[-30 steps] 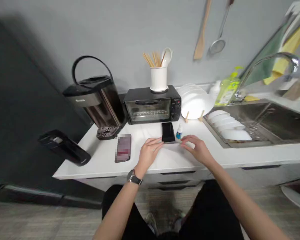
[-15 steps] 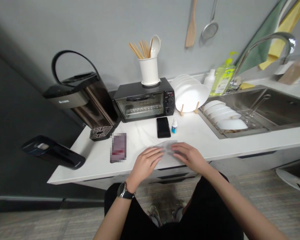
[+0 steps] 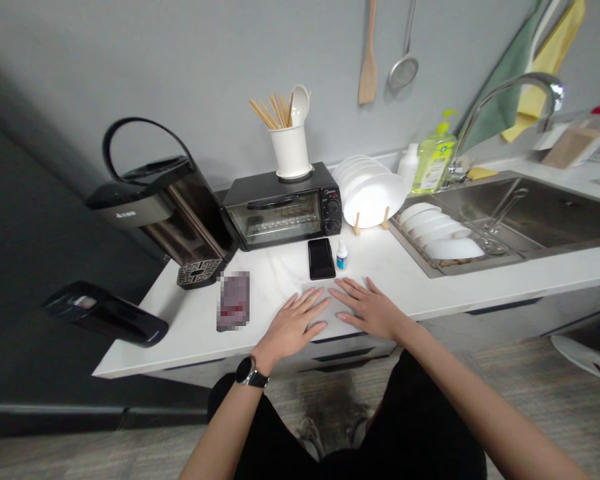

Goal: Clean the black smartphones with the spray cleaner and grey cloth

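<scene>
A thin pale-grey sheet [image 3: 334,321], perhaps a cloth, lies flat near the counter's front edge; the frames do not show its exact kind. My left hand [image 3: 291,325] rests on its left side with fingers spread and palm down. On its right side, my right hand [image 3: 369,309] lies flat as well, fingers apart. Just beyond my fingertips are a black smartphone [image 3: 321,259], lying flat, and a small white bottle with a blue label [image 3: 342,255], standing upright. Left of my left hand is a purplish rectangular item [image 3: 234,301], blurred by pixels.
A toaster oven [image 3: 283,217] carries a white utensil holder [image 3: 290,152]. A dark water dispenser [image 3: 180,220] and a black tumbler [image 3: 107,313] stand left. Plates [image 3: 375,200] sit in a rack beside the sink [image 3: 555,213], which holds several bowls [image 3: 453,248].
My hands have flattened and spread their fingers on the sheet, which was raised and creased between them before. The camera view has shifted slightly.
</scene>
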`<state>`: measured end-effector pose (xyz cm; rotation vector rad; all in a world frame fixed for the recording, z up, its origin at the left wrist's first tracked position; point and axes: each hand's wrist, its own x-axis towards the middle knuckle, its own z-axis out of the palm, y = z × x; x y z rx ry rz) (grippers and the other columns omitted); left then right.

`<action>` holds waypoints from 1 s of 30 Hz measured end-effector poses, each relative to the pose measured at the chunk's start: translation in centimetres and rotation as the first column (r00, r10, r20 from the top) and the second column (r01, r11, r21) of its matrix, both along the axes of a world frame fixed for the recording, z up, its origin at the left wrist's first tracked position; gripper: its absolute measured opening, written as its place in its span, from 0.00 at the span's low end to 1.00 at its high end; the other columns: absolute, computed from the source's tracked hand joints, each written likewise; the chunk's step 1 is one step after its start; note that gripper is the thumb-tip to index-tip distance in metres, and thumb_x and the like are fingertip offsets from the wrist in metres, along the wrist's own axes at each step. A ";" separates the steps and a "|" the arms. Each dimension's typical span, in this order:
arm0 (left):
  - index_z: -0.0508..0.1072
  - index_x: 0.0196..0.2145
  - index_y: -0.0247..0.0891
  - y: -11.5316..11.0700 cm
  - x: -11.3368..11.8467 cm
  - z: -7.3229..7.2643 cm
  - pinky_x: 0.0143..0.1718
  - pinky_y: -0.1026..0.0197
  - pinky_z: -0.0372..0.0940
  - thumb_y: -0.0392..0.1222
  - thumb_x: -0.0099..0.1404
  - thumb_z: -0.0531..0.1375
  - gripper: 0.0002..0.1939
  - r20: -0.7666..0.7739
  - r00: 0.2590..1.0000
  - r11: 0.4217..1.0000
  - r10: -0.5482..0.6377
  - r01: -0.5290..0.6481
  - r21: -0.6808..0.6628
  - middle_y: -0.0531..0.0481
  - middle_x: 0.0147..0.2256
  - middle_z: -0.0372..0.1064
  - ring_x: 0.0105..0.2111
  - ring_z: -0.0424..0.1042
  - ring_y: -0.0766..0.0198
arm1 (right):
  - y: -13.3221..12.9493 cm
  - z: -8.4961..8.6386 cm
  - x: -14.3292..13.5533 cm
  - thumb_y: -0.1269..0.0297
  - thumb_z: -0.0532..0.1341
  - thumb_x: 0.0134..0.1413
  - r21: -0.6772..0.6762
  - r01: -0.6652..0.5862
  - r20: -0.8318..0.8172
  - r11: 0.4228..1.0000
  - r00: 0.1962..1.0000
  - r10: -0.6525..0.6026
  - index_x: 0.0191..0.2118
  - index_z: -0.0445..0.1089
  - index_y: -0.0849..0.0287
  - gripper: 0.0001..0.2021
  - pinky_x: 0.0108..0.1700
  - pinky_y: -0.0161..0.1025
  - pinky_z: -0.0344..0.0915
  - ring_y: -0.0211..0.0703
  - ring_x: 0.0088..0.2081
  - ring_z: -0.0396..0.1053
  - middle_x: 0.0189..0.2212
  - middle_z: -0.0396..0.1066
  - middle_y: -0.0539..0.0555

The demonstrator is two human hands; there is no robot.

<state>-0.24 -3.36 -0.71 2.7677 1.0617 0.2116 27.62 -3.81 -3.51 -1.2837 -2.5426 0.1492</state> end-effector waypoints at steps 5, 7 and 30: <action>0.49 0.76 0.55 -0.1 0.0 0.4 0.75 0.37 0.48 0.62 0.79 0.49 0.34 -0.021 0.998 0.998 0.055 -0.055 0.015 0.50 0.77 0.40 0.76 0.46 0.53 | 0.3 0.2 1.1 0.45 0.59 0.70 -0.009 0.015 -0.200 1.000 0.980 -0.016 0.70 0.66 0.49 0.28 0.70 0.69 0.54 0.62 0.70 0.62 0.71 0.62 0.60; 0.48 0.76 0.55 -0.2 0.3 0.5 0.75 0.38 0.47 0.61 0.79 0.48 0.33 -0.004 0.999 0.998 0.041 -0.041 0.037 0.51 0.77 0.39 0.76 0.45 0.54 | 0.9 0.2 1.4 0.47 0.59 0.70 -0.028 0.163 -0.398 0.986 0.903 -0.160 0.53 0.79 0.52 0.19 0.64 0.60 0.66 0.58 0.57 0.76 0.55 0.79 0.59; 0.73 0.42 0.41 -6.6 4.9 5.8 0.27 0.55 0.64 0.58 0.78 0.53 0.19 0.044 0.992 0.992 0.122 -0.124 0.039 0.48 0.31 0.79 0.28 0.79 0.51 | -8.7 6.1 -2.3 0.56 0.58 0.73 -0.120 -0.066 -0.135 0.991 0.990 0.050 0.51 0.66 0.56 0.10 0.37 0.41 0.65 0.52 0.39 0.79 0.41 0.79 0.57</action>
